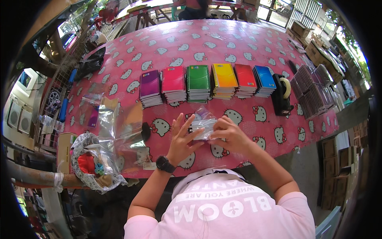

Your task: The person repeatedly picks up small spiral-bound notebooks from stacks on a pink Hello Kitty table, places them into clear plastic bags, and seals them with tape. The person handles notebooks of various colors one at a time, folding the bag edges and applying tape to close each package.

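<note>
A clear plastic bag (203,121) lies on the pink cartoon-print tablecloth in front of me. My left hand (183,137) rests flat on its left side, fingers spread. At the bag's right edge, my right hand (227,133) is closed in a pinch on the plastic. What the bag holds is mostly hidden by my hands and by glare. Just beyond stands a row of spiral notebook stacks: purple (149,83), pink (173,79), green (198,78), yellow (225,75), red (245,76) and blue (264,78).
Right of the stacks are a black tape dispenser (281,99) and a wire rack (312,93). Loose clear plastic bags (107,123) spread over the left side. A cloth-lined basket (81,175) sits at the near left corner. Cardboard boxes (336,171) stand at the right.
</note>
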### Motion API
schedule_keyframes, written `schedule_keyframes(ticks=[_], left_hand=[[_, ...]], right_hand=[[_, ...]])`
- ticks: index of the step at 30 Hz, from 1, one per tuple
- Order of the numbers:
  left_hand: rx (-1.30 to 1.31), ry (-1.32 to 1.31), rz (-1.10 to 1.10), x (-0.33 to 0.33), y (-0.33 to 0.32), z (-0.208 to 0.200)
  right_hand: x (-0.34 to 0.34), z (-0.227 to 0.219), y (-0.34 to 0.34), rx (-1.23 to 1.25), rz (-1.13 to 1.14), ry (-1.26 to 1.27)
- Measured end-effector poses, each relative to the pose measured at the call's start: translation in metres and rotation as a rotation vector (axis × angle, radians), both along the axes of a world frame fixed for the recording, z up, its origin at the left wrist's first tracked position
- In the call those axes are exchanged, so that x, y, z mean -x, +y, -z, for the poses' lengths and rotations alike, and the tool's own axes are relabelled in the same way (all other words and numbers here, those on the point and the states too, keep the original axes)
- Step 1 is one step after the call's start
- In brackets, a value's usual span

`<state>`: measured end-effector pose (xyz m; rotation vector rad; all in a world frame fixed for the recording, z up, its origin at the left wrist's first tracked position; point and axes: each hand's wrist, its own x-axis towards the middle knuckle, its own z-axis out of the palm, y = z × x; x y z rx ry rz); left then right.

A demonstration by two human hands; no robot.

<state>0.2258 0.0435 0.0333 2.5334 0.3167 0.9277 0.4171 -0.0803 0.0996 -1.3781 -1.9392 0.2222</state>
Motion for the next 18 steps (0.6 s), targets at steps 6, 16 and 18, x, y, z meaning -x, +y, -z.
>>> schedule_keyframes(ticks=[6, 16, 18], left_hand=[[0.469, -0.196, -0.008, -0.012, -0.008, -0.028], [0.764, -0.108, -0.018, -0.048, 0.023, -0.030], [0.642, -0.229, 0.018, -0.048, 0.023, -0.037]], right_hand=[[-0.011, -0.003, 0.032, 0.025, 0.419, 0.478], [-0.028, 0.020, 0.056, 0.158, 0.171, 0.918], [-0.037, 0.036, 0.050, 0.287, 0.189, 0.838]])
